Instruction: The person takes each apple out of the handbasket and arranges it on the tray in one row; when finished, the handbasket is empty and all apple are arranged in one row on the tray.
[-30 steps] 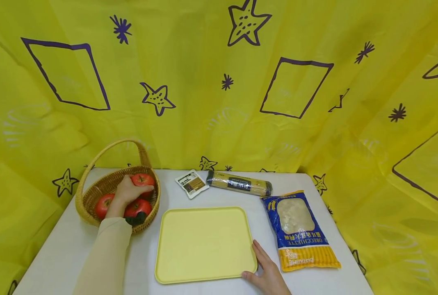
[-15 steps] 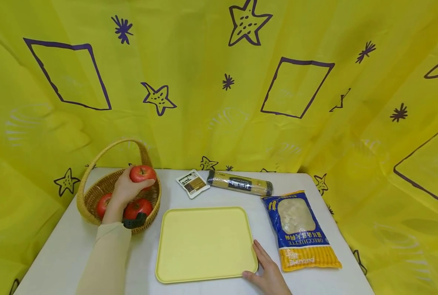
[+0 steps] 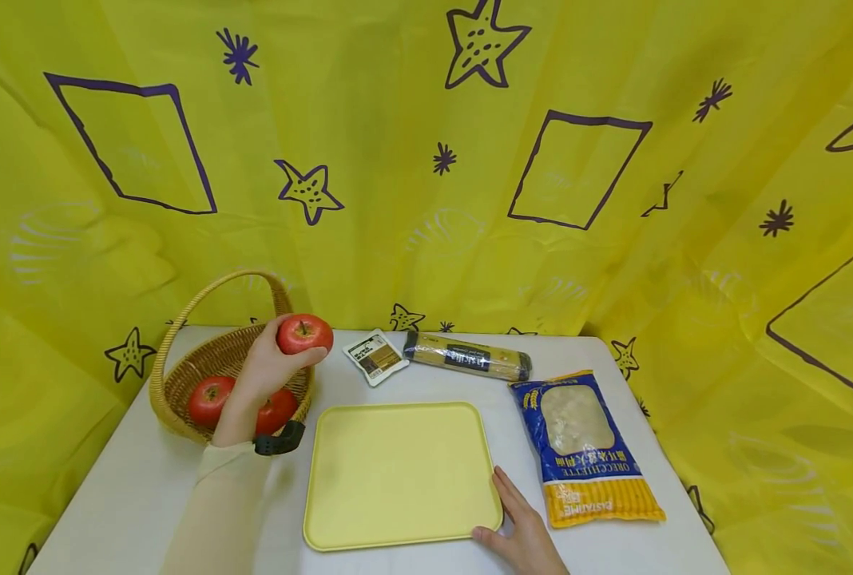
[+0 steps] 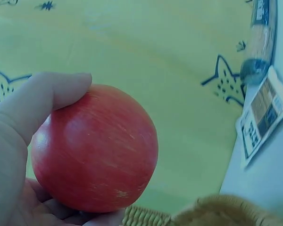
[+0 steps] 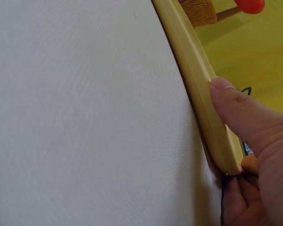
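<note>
My left hand (image 3: 271, 363) grips a red apple (image 3: 305, 334) above the right rim of a wicker basket (image 3: 204, 351). In the left wrist view, the thumb lies over the top of the apple (image 4: 99, 150) and the fingers curl beneath it. Two more red apples, a left one (image 3: 209, 401) and a right one (image 3: 277, 409), lie in the basket, the right one partly behind my wrist. My right hand (image 3: 518, 527) holds the near right corner of a pale yellow tray (image 3: 401, 475), thumb against the near edge and fingers along the right side.
Behind the tray lie a small flat white packet (image 3: 374, 358) and a clear-wrapped pack of long pasta (image 3: 467, 356). A blue and yellow bag of orecchiette (image 3: 585, 451) lies to the right. Yellow patterned cloth (image 3: 383, 263) surrounds the white table (image 3: 275, 511).
My left hand has lifted the apple from inside the basket and carried it up and rightward to above the rim. The right hand stays at the tray corner.
</note>
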Motion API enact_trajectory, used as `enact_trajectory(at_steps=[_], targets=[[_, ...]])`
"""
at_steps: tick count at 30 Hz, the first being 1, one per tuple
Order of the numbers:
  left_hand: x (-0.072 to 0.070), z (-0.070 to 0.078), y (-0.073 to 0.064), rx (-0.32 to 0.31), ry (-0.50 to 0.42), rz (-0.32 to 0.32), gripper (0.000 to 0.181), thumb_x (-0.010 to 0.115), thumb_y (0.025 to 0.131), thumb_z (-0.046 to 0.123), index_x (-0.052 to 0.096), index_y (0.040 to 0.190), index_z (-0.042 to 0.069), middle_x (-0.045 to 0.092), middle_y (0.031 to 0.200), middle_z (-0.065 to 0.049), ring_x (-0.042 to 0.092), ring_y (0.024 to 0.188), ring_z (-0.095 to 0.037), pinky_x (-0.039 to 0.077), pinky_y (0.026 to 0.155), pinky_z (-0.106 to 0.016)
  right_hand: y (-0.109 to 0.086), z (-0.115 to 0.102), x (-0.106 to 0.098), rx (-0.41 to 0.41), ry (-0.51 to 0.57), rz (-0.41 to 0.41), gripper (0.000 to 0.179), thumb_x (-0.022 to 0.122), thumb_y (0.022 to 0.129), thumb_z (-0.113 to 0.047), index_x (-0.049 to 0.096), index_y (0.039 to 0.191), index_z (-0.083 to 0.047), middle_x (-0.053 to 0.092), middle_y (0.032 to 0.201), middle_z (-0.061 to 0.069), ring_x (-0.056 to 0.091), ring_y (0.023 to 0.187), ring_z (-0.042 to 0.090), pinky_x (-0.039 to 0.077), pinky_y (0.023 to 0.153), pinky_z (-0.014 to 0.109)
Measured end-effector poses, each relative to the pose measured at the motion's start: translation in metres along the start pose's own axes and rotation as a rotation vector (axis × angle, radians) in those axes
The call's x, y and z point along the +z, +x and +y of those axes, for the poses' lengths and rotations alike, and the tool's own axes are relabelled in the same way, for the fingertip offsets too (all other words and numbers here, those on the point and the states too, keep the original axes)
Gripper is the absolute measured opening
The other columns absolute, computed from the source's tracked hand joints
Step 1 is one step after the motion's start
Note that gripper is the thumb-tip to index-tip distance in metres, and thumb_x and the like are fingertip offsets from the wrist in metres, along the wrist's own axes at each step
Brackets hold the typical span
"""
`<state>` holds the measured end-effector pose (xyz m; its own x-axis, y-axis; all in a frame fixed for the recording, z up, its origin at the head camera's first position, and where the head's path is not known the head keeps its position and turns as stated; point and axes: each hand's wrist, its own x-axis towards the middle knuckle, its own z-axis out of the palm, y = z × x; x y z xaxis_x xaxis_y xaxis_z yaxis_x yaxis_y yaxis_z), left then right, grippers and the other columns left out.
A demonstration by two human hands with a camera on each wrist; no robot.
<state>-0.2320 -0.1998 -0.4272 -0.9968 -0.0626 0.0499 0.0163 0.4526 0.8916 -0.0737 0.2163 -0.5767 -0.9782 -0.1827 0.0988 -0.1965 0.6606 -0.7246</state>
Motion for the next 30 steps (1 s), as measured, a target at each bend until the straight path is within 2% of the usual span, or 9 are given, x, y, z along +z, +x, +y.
enact_trajectory(at_steps=[8,15,17,21,24,30], targets=[[0.019,0.009,-0.005,0.049,-0.072,-0.055,0.09,0.083,0.078,0.031,0.034,0.147,0.004,0.053,0.128,-0.02,0.053,0.11,-0.034,0.044,0.094,-0.046,0.001,0.002,0.001,0.025,0.01,-0.016,0.092,0.083,0.075,-0.04,0.042,0.144,0.004,0.036,0.152,0.014,0.034,0.136,0.033,0.03,0.106,0.044],[0.039,0.021,-0.013,0.095,-0.115,-0.118,0.09,0.085,0.077,0.027,0.034,0.148,0.005,0.052,0.131,-0.019,0.054,0.114,-0.033,0.044,0.095,-0.047,-0.002,-0.001,0.001,-0.049,-0.006,0.042,0.088,0.084,0.075,-0.037,0.046,0.141,0.006,0.04,0.149,0.016,0.038,0.132,0.037,0.027,0.105,0.024],[0.045,0.023,-0.016,0.101,-0.117,-0.134,0.091,0.085,0.077,0.027,0.033,0.149,0.005,0.051,0.132,-0.019,0.054,0.114,-0.033,0.044,0.095,-0.047,-0.002,-0.001,0.001,-0.067,-0.002,0.055,0.087,0.084,0.075,-0.036,0.046,0.141,0.006,0.041,0.148,0.016,0.038,0.131,0.038,0.026,0.105,0.022],[0.056,0.025,-0.02,0.11,-0.09,-0.151,0.09,0.085,0.076,0.029,0.035,0.148,0.009,0.051,0.133,-0.018,0.055,0.114,-0.033,0.045,0.095,-0.049,-0.002,-0.001,0.002,-0.044,-0.004,0.042,0.088,0.084,0.074,-0.036,0.046,0.142,0.004,0.04,0.15,0.014,0.037,0.133,0.035,0.029,0.105,0.027],[0.064,0.026,-0.022,0.129,-0.107,-0.174,0.088,0.085,0.076,0.028,0.037,0.147,0.01,0.053,0.131,-0.017,0.056,0.112,-0.032,0.046,0.093,-0.049,-0.002,-0.001,0.002,-0.026,-0.007,0.032,0.089,0.085,0.074,-0.037,0.045,0.142,0.004,0.038,0.15,0.013,0.036,0.134,0.032,0.029,0.105,0.029],[0.082,0.029,-0.027,0.156,-0.156,-0.243,0.086,0.084,0.077,0.026,0.037,0.147,0.011,0.055,0.128,-0.014,0.056,0.11,-0.029,0.049,0.089,-0.045,-0.003,-0.001,0.001,-0.047,-0.005,0.049,0.088,0.084,0.075,-0.036,0.045,0.141,0.006,0.039,0.149,0.016,0.038,0.132,0.036,0.031,0.104,0.032]])
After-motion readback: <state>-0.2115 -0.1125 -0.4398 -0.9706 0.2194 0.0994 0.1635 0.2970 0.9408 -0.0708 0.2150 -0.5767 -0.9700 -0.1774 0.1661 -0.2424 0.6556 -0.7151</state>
